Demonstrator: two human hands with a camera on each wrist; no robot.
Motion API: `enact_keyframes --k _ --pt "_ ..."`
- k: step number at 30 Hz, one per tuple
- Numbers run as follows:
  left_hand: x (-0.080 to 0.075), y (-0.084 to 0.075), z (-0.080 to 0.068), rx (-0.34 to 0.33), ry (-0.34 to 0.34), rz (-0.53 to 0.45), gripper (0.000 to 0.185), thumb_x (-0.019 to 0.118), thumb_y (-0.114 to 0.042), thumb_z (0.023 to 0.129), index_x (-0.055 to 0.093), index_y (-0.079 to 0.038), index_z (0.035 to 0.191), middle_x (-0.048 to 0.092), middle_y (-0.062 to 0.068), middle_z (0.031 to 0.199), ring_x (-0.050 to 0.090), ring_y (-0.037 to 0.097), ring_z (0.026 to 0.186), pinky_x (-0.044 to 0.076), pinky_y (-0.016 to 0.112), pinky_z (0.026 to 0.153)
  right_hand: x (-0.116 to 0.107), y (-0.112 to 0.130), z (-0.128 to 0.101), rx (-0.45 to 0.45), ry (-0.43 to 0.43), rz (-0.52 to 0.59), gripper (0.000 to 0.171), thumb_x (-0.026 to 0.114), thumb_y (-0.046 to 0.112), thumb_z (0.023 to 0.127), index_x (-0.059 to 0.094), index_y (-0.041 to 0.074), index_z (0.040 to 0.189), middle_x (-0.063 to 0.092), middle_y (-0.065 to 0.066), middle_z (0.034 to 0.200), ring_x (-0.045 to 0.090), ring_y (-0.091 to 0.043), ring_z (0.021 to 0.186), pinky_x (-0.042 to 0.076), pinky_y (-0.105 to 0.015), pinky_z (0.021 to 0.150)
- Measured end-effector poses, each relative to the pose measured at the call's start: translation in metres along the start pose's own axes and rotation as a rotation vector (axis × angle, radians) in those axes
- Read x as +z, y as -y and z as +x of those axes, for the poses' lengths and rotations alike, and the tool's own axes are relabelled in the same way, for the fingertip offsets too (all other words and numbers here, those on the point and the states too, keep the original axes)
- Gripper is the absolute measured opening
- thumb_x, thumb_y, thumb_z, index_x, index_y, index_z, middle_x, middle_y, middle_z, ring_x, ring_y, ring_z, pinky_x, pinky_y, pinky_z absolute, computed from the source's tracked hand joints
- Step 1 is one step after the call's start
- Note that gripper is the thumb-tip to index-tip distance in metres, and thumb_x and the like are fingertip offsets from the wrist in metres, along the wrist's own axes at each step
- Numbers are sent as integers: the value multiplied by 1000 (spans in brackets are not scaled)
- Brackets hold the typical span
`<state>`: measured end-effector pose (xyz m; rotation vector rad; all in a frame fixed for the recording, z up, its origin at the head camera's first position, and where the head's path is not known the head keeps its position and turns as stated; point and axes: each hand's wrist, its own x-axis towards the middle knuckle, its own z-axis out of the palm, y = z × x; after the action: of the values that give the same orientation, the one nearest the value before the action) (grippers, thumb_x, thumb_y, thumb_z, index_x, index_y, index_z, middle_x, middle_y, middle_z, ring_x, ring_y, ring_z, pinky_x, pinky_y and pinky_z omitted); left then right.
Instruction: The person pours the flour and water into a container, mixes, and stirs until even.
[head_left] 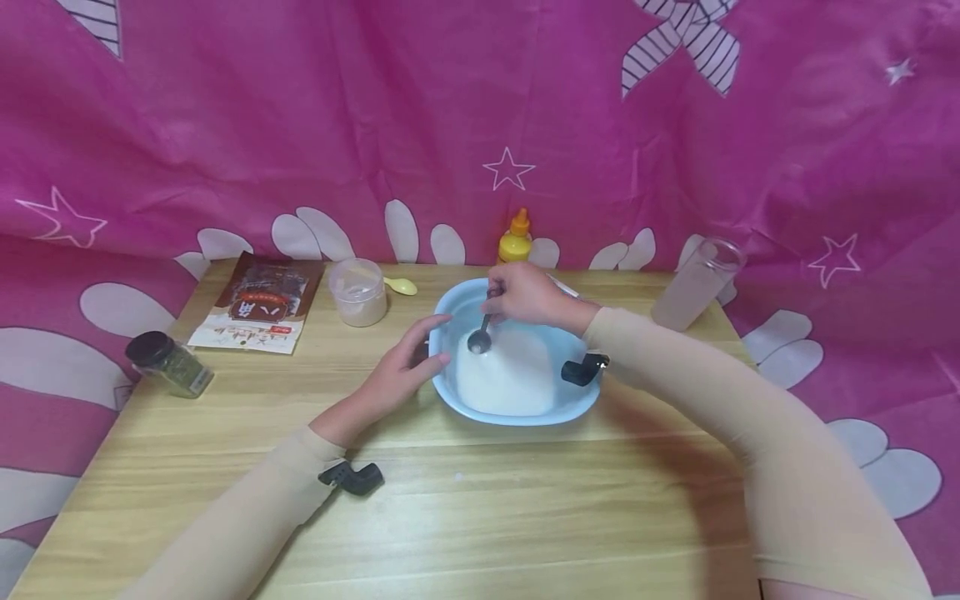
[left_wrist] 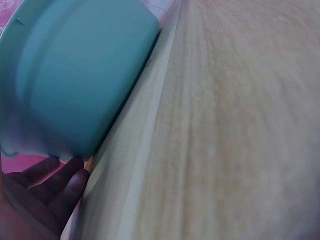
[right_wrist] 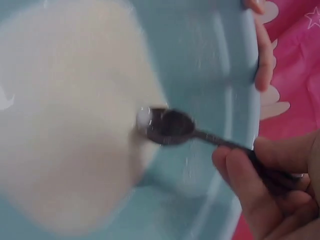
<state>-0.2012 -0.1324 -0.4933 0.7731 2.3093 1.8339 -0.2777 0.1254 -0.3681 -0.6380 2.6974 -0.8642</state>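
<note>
We see the basin (head_left: 517, 420) on the table (head_left: 465, 517), its left side against the left hand (head_left: 393, 375), the right hand (head_left: 528, 293) above its far part. From the right hand, the spoon (head_left: 480, 340) reaches over the basin's contents (head_left: 506, 383). Beyond the left hand we find the tub (head_left: 357, 296), a small spoon (head_left: 402, 287) just right of it, the packet (head_left: 262, 304) left; the jar (head_left: 176, 367) sits well left of that hand. The bottle (head_left: 515, 245) stands behind the right hand, the glass (head_left: 696, 287) to its right. Something we cannot quite make out (head_left: 564, 287) lies behind the right wrist.
</note>
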Motion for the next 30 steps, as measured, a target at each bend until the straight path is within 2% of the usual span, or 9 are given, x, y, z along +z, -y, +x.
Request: enact_keyframes --k 4,6,8,11,14,17,22,26,30 --pt "0 0 1 -1 0 19 60 64 -26 114 42 -24 170 37 13 177 56 44 149 54 57 117 -10 -3 -5 3 -51 -177 20 81 12 102 64 9 91 60 -5 78 64 -21 77 55 -32 67" --pt "-1 0 1 0 -1 26 60 64 -26 114 42 -24 170 38 12 177 57 44 148 54 57 117 -13 -4 -9 -7 -38 -253 22 80 10 101 62 9 88 53 -4 74 56 -23 75 48 -32 64" --pt "-1 0 1 3 -2 27 60 64 -25 114 42 -24 170 38 12 176 57 44 148 54 57 117 -16 -3 -13 -1 16 -292 23 81 10 99 62 10 86 52 -2 72 57 -21 72 48 -31 63" --pt "-1 1 1 4 -1 22 60 64 -24 114 42 -24 170 37 12 177 55 44 149 52 57 119 -17 0 -18 19 167 -218 23 83 9 98 63 9 86 63 -3 73 71 -14 72 58 -28 68" --pt "0 1 0 0 -3 18 60 64 -25 114 42 -24 170 36 12 177 53 43 152 51 56 120 -12 4 -21 37 311 -40 22 84 8 98 64 7 87 73 -9 81 82 -19 78 68 -32 76" --pt "0 0 -1 -6 -6 19 60 64 -26 114 42 -24 170 37 12 177 53 43 151 52 57 120 -3 6 -19 25 354 115 22 84 7 99 64 5 89 75 -12 86 84 -22 84 70 -34 81" --pt "1 1 -1 1 -11 12 61 64 -25 114 41 -24 170 40 15 175 58 44 147 55 56 116 7 6 -11 -11 222 172 20 85 9 99 66 5 92 78 -9 89 84 -19 86 68 -33 79" --pt "2 3 0 34 -19 2 60 64 -18 113 42 -19 169 45 19 170 61 46 143 58 55 113 6 2 -6 -9 46 73 20 86 12 99 67 7 92 80 -5 89 83 -15 84 63 -31 72" --pt "2 5 1 46 -23 9 60 64 -16 113 43 -16 169 46 20 170 61 47 143 57 56 113 -2 -5 -6 3 -61 -68 20 85 14 100 68 9 92 75 -2 85 77 -16 81 59 -31 69"
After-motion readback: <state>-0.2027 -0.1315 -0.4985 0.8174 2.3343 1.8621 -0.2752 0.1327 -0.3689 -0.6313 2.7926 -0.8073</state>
